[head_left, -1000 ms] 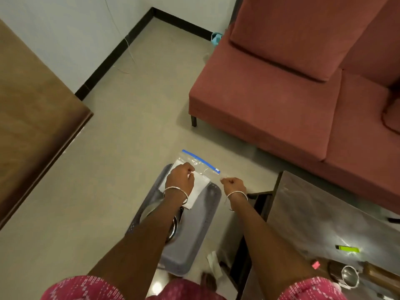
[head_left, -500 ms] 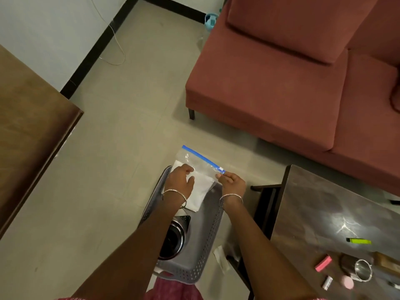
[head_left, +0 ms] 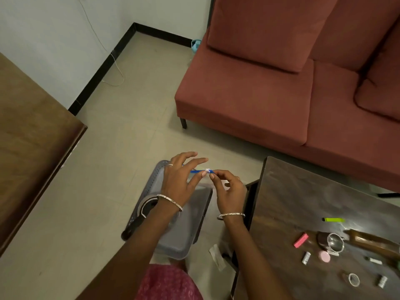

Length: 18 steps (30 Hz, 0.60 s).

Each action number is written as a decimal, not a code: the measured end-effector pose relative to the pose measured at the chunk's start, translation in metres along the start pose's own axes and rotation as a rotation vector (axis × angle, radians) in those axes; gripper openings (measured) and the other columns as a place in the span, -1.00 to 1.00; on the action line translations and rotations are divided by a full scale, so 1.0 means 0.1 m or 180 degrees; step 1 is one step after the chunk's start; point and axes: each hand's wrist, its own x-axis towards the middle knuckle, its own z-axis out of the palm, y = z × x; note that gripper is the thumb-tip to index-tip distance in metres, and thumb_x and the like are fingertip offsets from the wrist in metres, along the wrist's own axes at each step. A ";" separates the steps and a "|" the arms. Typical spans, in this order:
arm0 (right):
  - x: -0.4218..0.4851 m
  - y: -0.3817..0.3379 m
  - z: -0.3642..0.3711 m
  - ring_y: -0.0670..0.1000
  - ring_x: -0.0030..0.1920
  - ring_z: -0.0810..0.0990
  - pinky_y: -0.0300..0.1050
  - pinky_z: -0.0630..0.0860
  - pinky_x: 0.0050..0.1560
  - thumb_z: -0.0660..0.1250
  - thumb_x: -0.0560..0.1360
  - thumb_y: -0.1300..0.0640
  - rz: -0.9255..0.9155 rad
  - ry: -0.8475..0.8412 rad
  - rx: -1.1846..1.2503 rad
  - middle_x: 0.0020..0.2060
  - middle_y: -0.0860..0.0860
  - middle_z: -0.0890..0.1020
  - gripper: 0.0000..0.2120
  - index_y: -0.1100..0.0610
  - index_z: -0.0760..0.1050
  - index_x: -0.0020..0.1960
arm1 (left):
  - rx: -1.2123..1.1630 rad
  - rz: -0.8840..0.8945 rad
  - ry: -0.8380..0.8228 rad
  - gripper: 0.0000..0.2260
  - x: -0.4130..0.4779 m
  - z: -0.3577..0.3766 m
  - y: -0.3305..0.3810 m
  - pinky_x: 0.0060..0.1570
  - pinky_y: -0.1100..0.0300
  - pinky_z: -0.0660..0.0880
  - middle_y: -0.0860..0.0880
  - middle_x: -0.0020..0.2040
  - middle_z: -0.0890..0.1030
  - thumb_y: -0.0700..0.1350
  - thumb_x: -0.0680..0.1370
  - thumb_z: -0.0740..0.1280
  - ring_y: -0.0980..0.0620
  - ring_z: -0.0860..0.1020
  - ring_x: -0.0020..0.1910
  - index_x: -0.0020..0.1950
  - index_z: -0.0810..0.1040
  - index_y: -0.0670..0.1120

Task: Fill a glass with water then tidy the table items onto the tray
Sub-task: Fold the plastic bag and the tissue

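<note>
left hand (head_left: 177,182): fingers spread, thumb tip pinched on the bag (head_left: 198,171) strip | right hand (head_left: 229,191): slider pinched at the bag's blue strip between thumb and forefinger | tray (head_left: 184,230): held below both hands, bowl (head_left: 145,205) under left wrist | table (head_left: 303,202): right of right hand, glass (head_left: 334,241) and small items on it

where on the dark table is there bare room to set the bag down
The dark table is bare across its far left part, between its left edge and the green lighter. The near right is crowded: pink eraser, steel cup, pink lid, small caps. Both hands, left hand and right hand, pinch the zip bag over the grey tray.
</note>
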 end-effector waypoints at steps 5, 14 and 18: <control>-0.43 -0.11 -0.65 -0.16 -0.03 0.56 -0.26 0.48 -0.07 0.42 0.52 0.04 -0.0475 0.0074 -0.0093 -0.13 -0.22 0.69 -0.93 -0.05 0.67 -0.02 | 0.0087 0.0208 0.0039 -0.80 -0.44 -0.02 0.62 0.27 -0.15 0.37 0.04 0.21 0.58 0.05 0.49 0.41 -0.01 0.41 0.34 0.09 0.67 0.07; -1.22 -0.17 -1.84 -0.06 -0.05 0.56 -0.06 0.51 -0.06 0.48 0.48 0.09 -0.1180 0.0035 0.0080 -0.17 -0.21 0.67 -0.98 -0.02 0.66 -0.12 | 0.0195 0.0371 0.0369 -0.78 -1.54 0.12 1.70 0.28 -0.15 0.35 0.05 0.11 0.64 0.05 0.52 0.31 0.01 0.48 0.30 -0.06 0.67 -0.04; -1.52 -0.12 -2.36 0.00 -0.03 0.53 -0.02 0.44 -0.01 0.52 0.42 0.15 -0.1280 0.0162 0.0127 -0.24 -0.28 0.60 -0.92 0.00 0.65 -0.19 | 0.0276 0.0352 0.0457 -0.70 -1.98 0.35 2.16 0.39 -0.13 0.21 0.13 0.16 0.60 0.13 0.54 0.18 0.07 0.41 0.37 -0.04 0.63 0.00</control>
